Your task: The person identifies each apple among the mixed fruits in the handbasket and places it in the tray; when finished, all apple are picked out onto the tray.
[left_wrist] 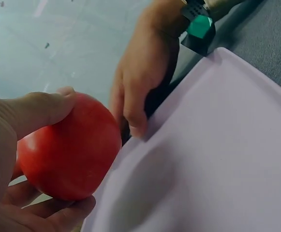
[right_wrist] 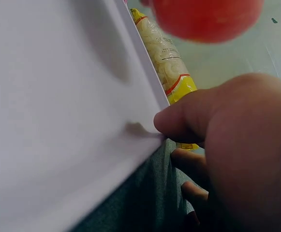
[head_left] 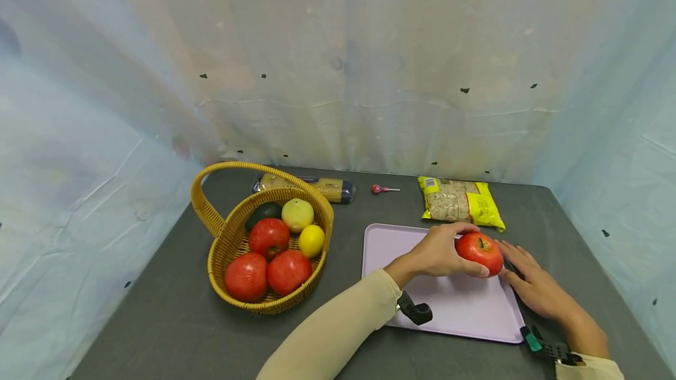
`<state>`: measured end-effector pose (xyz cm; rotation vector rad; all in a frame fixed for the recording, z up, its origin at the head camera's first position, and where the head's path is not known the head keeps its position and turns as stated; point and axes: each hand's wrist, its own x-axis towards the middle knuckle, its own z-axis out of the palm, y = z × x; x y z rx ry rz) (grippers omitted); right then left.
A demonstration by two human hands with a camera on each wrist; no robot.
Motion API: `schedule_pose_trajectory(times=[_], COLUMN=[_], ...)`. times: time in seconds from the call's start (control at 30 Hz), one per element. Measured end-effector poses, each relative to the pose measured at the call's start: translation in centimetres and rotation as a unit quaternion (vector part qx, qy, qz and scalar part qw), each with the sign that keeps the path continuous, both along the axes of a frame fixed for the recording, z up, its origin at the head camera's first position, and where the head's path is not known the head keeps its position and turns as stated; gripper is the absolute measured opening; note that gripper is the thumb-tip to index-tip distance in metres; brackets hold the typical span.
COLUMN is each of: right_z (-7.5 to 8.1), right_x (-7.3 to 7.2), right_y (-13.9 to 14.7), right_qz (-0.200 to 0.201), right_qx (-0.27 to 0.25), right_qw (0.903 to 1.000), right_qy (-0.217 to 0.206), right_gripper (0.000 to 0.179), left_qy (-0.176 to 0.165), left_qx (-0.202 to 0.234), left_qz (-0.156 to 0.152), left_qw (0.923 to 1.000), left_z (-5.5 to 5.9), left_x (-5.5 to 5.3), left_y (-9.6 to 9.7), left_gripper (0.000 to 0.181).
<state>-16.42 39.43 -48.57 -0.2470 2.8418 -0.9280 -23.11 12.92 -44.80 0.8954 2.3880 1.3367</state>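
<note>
My left hand [head_left: 442, 249] grips a red apple [head_left: 479, 253] above the right part of a pale lilac tray [head_left: 388, 245]. In the left wrist view the thumb [left_wrist: 43, 108] lies over the apple and the other fingers curl beneath it. My right hand [head_left: 544, 289] is at the tray's right edge, its fingers fairly straight. Its thumb [right_wrist: 184, 116] touches the rim near a corner in the right wrist view, while the other fingers lie outside the tray. The apple's shadow falls on the tray.
Left of the tray stands a handled wicker basket [head_left: 216, 260] with several red fruits, a yellow lemon [head_left: 311, 240], a pale green fruit [head_left: 297, 215] and a dark green one [head_left: 264, 213]. Behind lie a noodle pack [head_left: 330, 189], a lollipop [head_left: 377, 189] and a yellow bag [head_left: 459, 203].
</note>
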Motion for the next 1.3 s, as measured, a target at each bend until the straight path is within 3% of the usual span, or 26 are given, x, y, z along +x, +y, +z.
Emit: schedule_pose_trajectory(times=[0.67,0.83,1.1,1.3], right_z=[-0.2,-0.2,-0.2,-0.2], right_x=[-0.3,-0.3,-0.3,-0.1], right_y=[-0.5,-0.5,-0.3,0.0], right_qz=[0.003,0.004,0.003,-0.002], right_qx=[-0.001,-0.008,-0.001,0.003], right_qw=[1.0,1.0,0.9999,1.0], right_qy=[0.0,0.001,0.012,0.008], right_gripper=[0.069,0.07,0.069,0.069], left_qy=[0.019,0.052,0.08,0.088], left_qx=[-0.073,-0.112,-0.146,-0.116], left_qz=[0.035,0.036,0.064,0.042], left_qw=[0.9965,0.9917,0.984,0.9884], left_z=[-1.8,-1.7,-0.7,1.4], left_x=[-1.0,-0.7,1.3,3.7], left_y=[1.9,2.1,0.9,-2.0], left_gripper=[0.079,0.086,0.095,0.088])
